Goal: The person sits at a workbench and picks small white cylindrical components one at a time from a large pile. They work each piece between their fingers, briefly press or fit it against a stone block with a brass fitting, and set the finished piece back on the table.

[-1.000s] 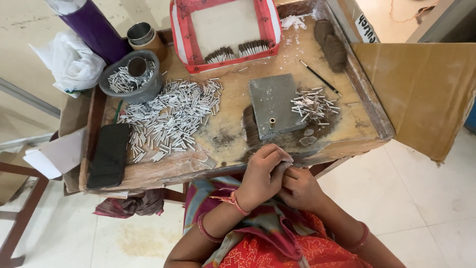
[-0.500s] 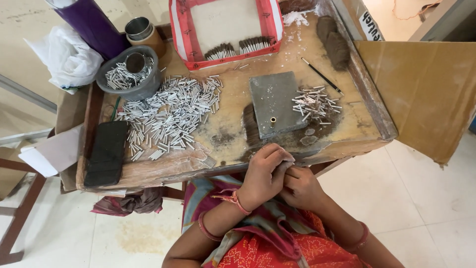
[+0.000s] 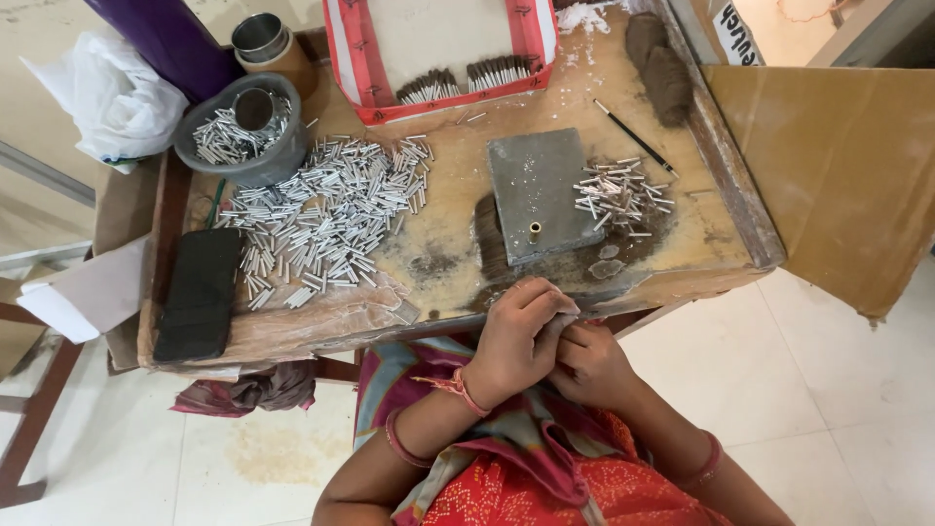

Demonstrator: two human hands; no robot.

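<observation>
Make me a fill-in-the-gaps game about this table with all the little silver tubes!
The big pile of silver tubes lies to the ____ of the grey slab.
The grey bowl holds more ____.
The thin black stick lies on the ____.
Both hands are held ____.

Missing words: left; tubes; table; together

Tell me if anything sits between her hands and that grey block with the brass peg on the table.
Nothing visible does. Both hands, left and right, are pressed together at the table's near edge, and the grey block lies just beyond them. Only bare, dusty tabletop lies between.
</observation>
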